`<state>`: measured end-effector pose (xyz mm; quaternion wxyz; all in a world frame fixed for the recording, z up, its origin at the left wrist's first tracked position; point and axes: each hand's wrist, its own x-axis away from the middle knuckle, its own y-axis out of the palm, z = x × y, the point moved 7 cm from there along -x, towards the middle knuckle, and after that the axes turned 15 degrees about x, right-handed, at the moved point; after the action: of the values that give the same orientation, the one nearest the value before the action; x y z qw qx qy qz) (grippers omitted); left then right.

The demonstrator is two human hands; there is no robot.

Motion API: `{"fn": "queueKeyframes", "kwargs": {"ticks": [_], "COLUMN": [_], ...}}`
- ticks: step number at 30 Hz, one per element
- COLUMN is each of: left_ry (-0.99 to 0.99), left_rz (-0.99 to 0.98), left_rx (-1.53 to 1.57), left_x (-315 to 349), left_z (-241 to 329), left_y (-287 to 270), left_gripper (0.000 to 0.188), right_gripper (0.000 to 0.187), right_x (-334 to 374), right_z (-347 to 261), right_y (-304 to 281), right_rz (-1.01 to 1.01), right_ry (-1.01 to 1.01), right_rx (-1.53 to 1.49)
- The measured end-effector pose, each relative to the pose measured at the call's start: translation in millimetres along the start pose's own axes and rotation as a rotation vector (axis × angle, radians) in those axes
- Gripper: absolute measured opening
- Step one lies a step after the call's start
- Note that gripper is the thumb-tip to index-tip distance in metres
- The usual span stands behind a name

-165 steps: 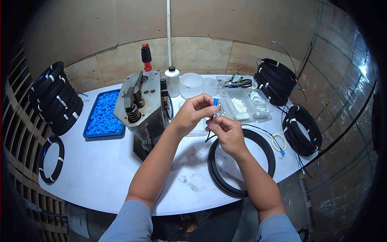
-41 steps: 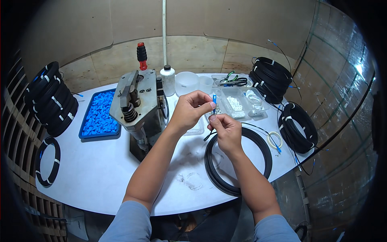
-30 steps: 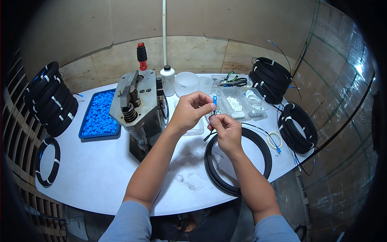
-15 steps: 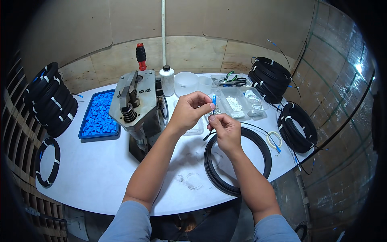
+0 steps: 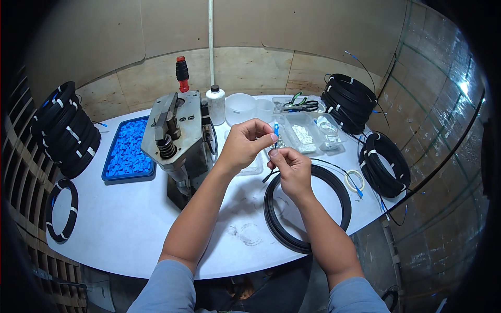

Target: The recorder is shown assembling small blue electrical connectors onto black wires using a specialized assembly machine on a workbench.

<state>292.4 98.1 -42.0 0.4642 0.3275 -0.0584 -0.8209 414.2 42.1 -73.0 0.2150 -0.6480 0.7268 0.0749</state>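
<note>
My left hand (image 5: 246,143) pinches a small blue cable connector (image 5: 276,128) between thumb and fingertips; its blue end points up. Just below, my right hand (image 5: 292,169) is closed on the black cable (image 5: 272,173) that runs into the connector. The two hands nearly touch, and the joint between cable and connector is partly hidden by the fingers. A short dark cable end sticks out to the left under my right hand. Beneath my right forearm lies a large black cable coil (image 5: 271,219) on the white table (image 5: 135,224).
A metal press (image 5: 180,125) with a red-black handle stands left of my arms. Beyond it is a blue tray (image 5: 129,148) of blue parts. Stacked black coils (image 5: 65,130) rise at left, more coils (image 5: 349,104) at right. Clear bins (image 5: 302,136) hold white parts.
</note>
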Motion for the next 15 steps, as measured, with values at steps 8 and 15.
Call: {"fn": "queueKeyframes", "kwargs": {"ticks": [8,15], "left_ry": [0.008,-0.004], "left_rz": [0.012,-0.002], "left_rx": [-0.007,-0.002], "left_x": [-0.3,0.0], "left_z": [2.2,0.4], "left_y": [-0.3,0.5], "left_gripper": [0.014,0.013], "right_gripper": [0.02,0.019], "right_x": [0.1,0.3], "right_z": [0.9,1.6], "right_y": [-0.1,-0.3], "right_rz": [-0.003,-0.001], "right_ry": [0.012,0.006], "right_rx": [0.004,0.005]}}
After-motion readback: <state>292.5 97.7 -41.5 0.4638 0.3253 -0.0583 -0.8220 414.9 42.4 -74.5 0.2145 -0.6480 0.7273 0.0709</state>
